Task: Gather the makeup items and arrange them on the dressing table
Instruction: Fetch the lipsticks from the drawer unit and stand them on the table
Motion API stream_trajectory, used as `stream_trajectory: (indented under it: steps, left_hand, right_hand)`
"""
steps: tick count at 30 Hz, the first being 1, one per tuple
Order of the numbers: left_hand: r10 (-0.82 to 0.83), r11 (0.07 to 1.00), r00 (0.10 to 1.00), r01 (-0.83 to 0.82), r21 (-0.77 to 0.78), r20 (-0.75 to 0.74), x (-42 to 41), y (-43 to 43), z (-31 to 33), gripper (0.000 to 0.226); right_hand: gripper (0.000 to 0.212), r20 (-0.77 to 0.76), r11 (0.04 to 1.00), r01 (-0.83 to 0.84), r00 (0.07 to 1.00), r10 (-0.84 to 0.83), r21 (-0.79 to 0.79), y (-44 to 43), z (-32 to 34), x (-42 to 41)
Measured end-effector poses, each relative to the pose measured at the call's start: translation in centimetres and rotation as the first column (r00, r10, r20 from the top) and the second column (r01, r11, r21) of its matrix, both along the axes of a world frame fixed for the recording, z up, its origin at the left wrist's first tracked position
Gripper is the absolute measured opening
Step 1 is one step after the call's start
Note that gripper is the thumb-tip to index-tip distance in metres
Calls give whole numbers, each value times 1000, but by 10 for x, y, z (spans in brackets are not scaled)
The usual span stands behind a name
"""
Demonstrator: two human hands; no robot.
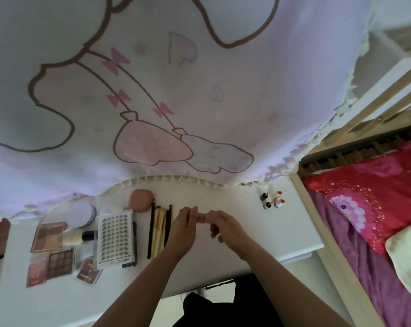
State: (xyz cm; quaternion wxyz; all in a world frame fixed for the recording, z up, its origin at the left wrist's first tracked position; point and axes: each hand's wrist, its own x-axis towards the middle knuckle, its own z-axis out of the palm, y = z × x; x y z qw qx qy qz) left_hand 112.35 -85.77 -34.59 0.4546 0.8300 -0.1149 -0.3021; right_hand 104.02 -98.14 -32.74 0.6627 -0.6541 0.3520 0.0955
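Beside the makeup brushes [159,230], the right hand [225,226] pinches a blurred pinkish item [202,218]; the left hand [184,228] touches it with straight fingers.

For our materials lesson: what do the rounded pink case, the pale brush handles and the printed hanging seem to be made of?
Rounded pink case: probably matte plastic; smooth moulded curves, no glare.
Pale brush handles: perhaps wood or bamboo, possibly painted plastic; yellowish, too blurred to settle.
Printed hanging: thin fabric; it sags, light glows through, fringed hem.
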Motion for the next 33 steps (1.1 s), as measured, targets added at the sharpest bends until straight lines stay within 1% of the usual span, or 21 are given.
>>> stream_trajectory:
  steps: [2,3,5,6,8,11,14,15,16,17,18,20,21,23,24,26,28,29,30,31,33]
  left_hand:
    - [-46,999,998,47,-10,35,-5,-12,11,34]
    - [-60,998,996,61,-16,65,-8,-17,16,32]
    - [-42,998,995,45,-37,89,-13,-26,25,30]
    - [-12,998,998,16,-54,67,-13,-30,30,29]
    - [62,992,997,-66,-107,-43,-14,-36,40,28]
    - [139,972,955,-182,-150,-263,-13,-46,50,20]
    - [201,956,848,-279,-90,-491,-17,-52,54,18]
    - [207,952,817,-294,-80,-537,-18,-53,55,19]
    - [201,950,809,-298,-91,-553,-19,-53,58,18]
    - [186,949,826,-291,-120,-532,-21,-53,60,16]
    - [169,949,859,-274,-155,-484,-21,-52,62,14]
    - [154,956,925,-229,-185,-348,-19,-51,65,17]
    - [151,961,948,-207,-182,-279,-17,-50,65,20]
    - [144,973,976,-170,-156,-163,-15,-48,65,24]
    - [140,976,981,-160,-149,-136,-15,-47,66,25]
    - [161,966,969,-194,-171,-188,-16,-48,68,22]
    - [209,938,922,-283,-200,-326,-16,-47,71,16]
    - [229,926,901,-318,-203,-368,-14,-46,73,14]
    - [240,921,896,-331,-203,-373,-11,-45,73,14]
    - [240,922,903,-327,-209,-355,-9,-43,73,15]
    - [222,929,928,-295,-225,-300,-7,-40,74,18]
  right_hand:
    - [43,-16,991,124,992,-123,55,-1,10,1]
    - [43,-28,984,169,985,-168,63,-2,13,1]
    - [33,-41,967,249,968,-247,61,-3,18,2]
    - [26,-34,960,276,961,-274,49,-4,20,2]
    - [21,16,955,295,955,-295,-27,-3,23,2]
    - [22,88,923,295,955,-282,-247,-1,22,-3]
    - [20,133,837,179,983,-128,-518,-6,23,-13]
    - [19,153,813,161,984,-90,-559,-7,23,-15]
    - [19,180,815,176,980,-90,-552,-7,26,-17]
    - [19,205,838,209,972,-119,-505,-8,29,-19]
    - [18,214,874,255,960,-179,-413,-8,34,-19]
    - [17,147,934,300,950,-275,-192,-11,44,-18]
    - [26,85,953,275,960,-266,-131,-12,49,-16]
    - [54,-9,983,143,989,-145,-111,-16,55,-13]
    - [57,-7,987,120,993,-122,-109,-15,55,-11]
    - [39,54,974,192,981,-186,-122,-9,54,-8]
    - [17,155,945,231,968,-199,-233,-3,53,-9]
    - [16,212,942,225,962,-174,-248,-1,52,-9]
    - [20,254,952,216,954,-158,-218,1,50,-9]
    - [24,250,965,210,954,-167,-156,0,52,-9]
    - [26,140,977,214,967,-211,-9,-4,60,-6]
